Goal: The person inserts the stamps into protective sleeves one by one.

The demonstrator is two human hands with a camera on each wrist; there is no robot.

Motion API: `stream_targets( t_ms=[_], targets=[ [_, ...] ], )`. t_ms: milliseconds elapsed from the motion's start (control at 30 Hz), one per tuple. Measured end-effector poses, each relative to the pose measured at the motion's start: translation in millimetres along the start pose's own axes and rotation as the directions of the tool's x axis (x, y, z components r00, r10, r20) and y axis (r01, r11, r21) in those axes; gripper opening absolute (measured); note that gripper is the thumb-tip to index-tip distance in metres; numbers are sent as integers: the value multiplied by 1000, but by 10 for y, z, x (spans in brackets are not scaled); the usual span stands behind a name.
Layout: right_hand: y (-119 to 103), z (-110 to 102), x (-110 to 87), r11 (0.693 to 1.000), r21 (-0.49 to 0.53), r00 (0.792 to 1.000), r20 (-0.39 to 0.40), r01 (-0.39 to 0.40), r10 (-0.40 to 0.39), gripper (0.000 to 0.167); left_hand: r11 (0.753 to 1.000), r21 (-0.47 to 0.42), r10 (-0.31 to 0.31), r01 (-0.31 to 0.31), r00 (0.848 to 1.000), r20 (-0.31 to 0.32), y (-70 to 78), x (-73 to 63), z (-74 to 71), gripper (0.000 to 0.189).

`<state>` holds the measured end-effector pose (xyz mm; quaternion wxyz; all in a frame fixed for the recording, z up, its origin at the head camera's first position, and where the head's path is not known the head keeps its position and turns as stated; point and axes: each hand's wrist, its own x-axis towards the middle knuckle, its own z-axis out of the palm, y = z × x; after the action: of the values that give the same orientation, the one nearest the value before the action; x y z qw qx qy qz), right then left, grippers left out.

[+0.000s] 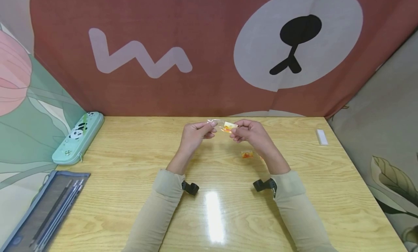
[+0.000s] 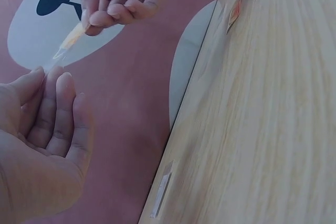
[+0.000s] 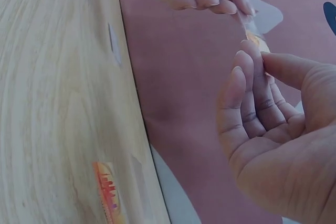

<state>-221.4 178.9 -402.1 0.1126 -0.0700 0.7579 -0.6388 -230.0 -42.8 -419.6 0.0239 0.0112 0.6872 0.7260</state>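
Between the two hands, above the back of the table, stretches a small clear plastic wrapper (image 1: pixel 215 123) with a yellow-and-orange printed part (image 1: pixel 230 126). My left hand (image 1: pixel 195 136) pinches its clear end between thumb and index finger. The printed end is pinched by my right hand (image 1: pixel 252 134), thumb against index finger, with the other fingers loosely bent. Seen edge-on in the left wrist view, the wrapper (image 2: pixel 67 42) looks thin and flat. A similar orange printed packet (image 1: pixel 247 154) lies on the table below the right hand, and another peeks out beside the right wrist.
The wooden table (image 1: pixel 130 147) meets a red curtain with a bear print at the back. To the left are a mint panda pencil case (image 1: pixel 78 137) and a mesh pouch (image 1: pixel 49 212) holding pencils. A small white block (image 1: pixel 322 137) lies near the right edge.
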Motion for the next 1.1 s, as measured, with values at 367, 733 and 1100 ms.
stream_targets(
  t_ms=[367,733,1100],
  targets=[
    [15,-4,19,999,-5,999,26,-35,35,27,1000,-14,4,-4,1000,13,-15,3,8,24],
    [17,-24,5,1000,-9,999,25,-19,20,27,1000,-1,-3,3,1000,16,-4,1,11,30],
    [33,-23,14,999,-20,998,26,-48,48,28,1000,-6,6,-5,999,36,-15,6,15,25]
  ],
)
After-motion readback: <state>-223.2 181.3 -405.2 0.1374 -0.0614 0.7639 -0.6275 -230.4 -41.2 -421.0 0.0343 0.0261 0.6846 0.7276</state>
